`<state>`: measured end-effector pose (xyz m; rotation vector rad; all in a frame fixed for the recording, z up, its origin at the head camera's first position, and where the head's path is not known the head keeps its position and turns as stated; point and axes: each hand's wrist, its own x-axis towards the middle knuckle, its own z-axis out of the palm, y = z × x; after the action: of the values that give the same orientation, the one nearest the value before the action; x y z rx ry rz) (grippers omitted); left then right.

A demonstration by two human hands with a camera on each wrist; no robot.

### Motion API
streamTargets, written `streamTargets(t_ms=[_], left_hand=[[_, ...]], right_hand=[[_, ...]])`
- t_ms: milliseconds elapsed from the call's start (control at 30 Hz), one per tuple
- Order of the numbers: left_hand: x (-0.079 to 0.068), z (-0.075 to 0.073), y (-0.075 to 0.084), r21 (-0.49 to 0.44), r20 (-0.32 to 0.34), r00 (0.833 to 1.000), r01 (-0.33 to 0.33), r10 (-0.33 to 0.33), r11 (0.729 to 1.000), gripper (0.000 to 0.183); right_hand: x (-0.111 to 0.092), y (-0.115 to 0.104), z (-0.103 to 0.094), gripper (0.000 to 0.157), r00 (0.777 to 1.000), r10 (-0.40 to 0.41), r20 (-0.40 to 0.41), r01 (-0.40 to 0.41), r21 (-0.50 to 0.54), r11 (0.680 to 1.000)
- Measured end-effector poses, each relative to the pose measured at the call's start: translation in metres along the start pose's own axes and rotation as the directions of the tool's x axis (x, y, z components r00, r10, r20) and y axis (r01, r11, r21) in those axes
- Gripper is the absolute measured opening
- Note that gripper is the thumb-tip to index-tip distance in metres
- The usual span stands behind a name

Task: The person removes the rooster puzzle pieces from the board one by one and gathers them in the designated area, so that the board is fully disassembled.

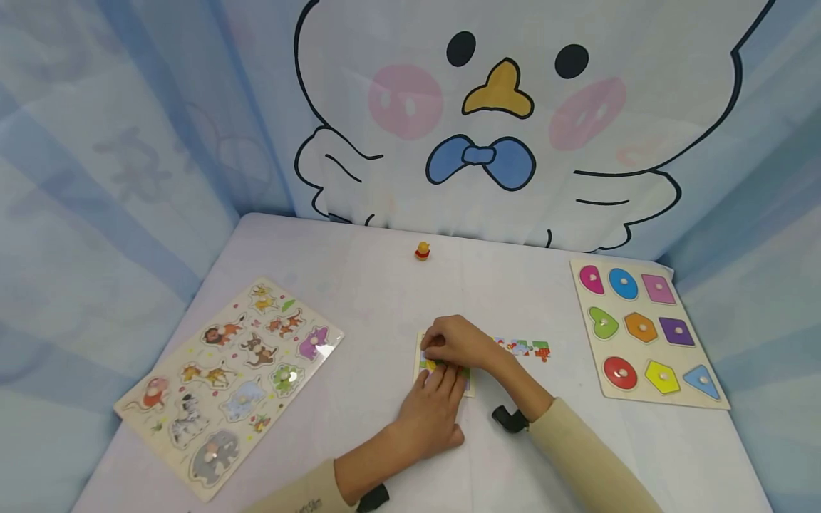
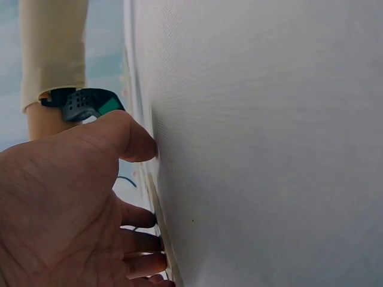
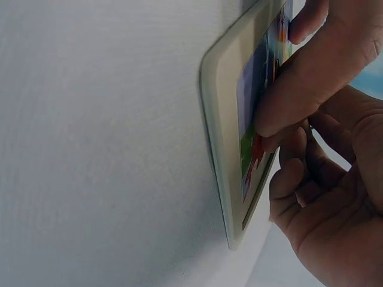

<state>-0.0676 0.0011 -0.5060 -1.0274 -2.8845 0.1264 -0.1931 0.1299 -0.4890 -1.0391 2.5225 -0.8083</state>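
Observation:
A small cream-rimmed jigsaw board lies on the table, its colourful picture mostly hidden under both hands in the head view. My left hand reaches over its near part, fingers extended and pressing on the picture. Above it, my right hand bends its fingers down to the board's far part. The right wrist view shows the right hand's curled fingers close to a red part of the picture, beside a dark gap in the frame; I cannot tell whether they pinch a piece. Loose jigsaw pieces lie right of the board, partly behind the right forearm.
An animal knob puzzle board lies at the left, slanted. At the right is a shape knob puzzle board with coloured shapes. A little yellow-and-red figure stands toward the back, before a printed curtain.

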Motion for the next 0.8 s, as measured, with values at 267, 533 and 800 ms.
streamTargets(t_ms=[267, 533, 800], left_hand=[[-0.0002, -0.0038, -0.0011, -0.003, 0.011, 1.000, -0.001, 0.002, 1.000, 0.073], [0.0012, -0.0021, -0.0016, 0.014, -0.001, 1.000, -0.005, 0.005, 1.000, 0.074], [0.0005, -0.0019, -0.0024, -0.007, -0.020, 1.000, -0.004, 0.004, 1.000, 0.072]], right_hand=[[0.0047, -0.0021, 0.0053, 0.007, 0.999, 0.030, -0.017, -0.031, -0.008, 0.999], [0.0047, -0.0024, 0.0061, 0.008, 0.999, 0.043, -0.006, -0.043, 0.003, 0.999], [0.0041, -0.0007, 0.0056, 0.007, 0.998, 0.055, 0.009, -0.055, 0.037, 0.998]])
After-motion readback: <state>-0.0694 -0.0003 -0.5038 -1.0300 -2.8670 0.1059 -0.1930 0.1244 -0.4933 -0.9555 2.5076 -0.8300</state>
